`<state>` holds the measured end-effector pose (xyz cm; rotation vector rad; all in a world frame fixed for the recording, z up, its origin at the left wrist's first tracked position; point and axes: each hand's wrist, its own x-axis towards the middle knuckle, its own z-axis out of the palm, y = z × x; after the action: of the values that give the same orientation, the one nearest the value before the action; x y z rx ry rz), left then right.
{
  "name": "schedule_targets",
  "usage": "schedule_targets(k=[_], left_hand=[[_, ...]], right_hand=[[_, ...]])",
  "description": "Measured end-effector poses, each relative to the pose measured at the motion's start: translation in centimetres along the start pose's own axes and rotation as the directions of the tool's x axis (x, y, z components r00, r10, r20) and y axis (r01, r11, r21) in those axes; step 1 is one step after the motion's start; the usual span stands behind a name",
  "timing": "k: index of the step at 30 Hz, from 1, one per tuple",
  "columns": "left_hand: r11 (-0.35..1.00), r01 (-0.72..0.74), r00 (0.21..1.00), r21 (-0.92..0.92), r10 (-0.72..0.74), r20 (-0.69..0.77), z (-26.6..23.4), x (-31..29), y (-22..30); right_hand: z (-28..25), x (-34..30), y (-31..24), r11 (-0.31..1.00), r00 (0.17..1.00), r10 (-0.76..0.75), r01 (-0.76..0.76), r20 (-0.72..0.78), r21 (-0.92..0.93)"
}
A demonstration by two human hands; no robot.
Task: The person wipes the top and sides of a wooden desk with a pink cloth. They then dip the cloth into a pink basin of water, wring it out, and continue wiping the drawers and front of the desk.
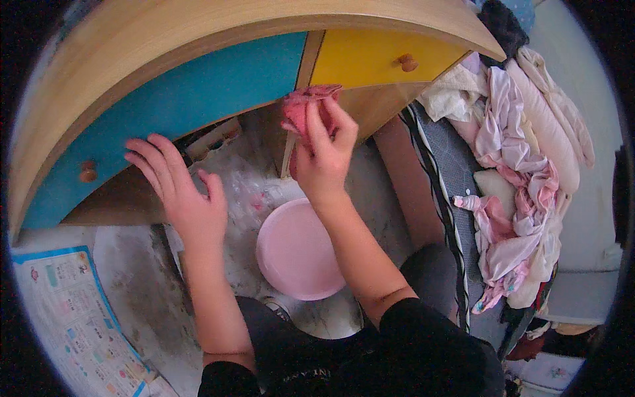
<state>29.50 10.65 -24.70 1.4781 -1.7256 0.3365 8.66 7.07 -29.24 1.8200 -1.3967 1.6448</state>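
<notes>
A wooden desk [218, 33] with a blue front panel [198, 86] and a yellow drawer front [377, 56] stands before me. My right hand [327, 149] is closed around a crumpled pink-red cloth [305, 114], held against the wooden divider between the blue and yellow fronts. With fingers spread, my left hand [182, 188] is at the lower edge of the blue panel, to the right of its round wooden knob [88, 172]. It holds nothing. Whether its fingertips touch the panel I cannot tell.
A round pink stool or lid [297, 248] is on the floor between my arms. To the right, rumpled pink and white clothes [516, 192] lie on a grey padded surface [453, 165]. A blue-edged printed poster [73, 317] lies at the lower left. Another wooden knob [406, 63] sticks out of the yellow front.
</notes>
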Motion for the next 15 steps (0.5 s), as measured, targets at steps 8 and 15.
schedule_targets(k=[8,15], left_hand=[[1.000,-0.004,0.999,0.013,0.005,-0.038,1.0,-0.6,-0.2],[0.997,-0.020,0.999,0.068,0.023,-0.034,0.8,-0.4,-0.9]], right_hand=[[0.2,6.7,-1.3,0.994,0.981,-0.096,0.103,-0.170,0.033],[-0.2,-1.5,6.7,1.000,0.997,-0.003,0.001,-0.074,-0.026]])
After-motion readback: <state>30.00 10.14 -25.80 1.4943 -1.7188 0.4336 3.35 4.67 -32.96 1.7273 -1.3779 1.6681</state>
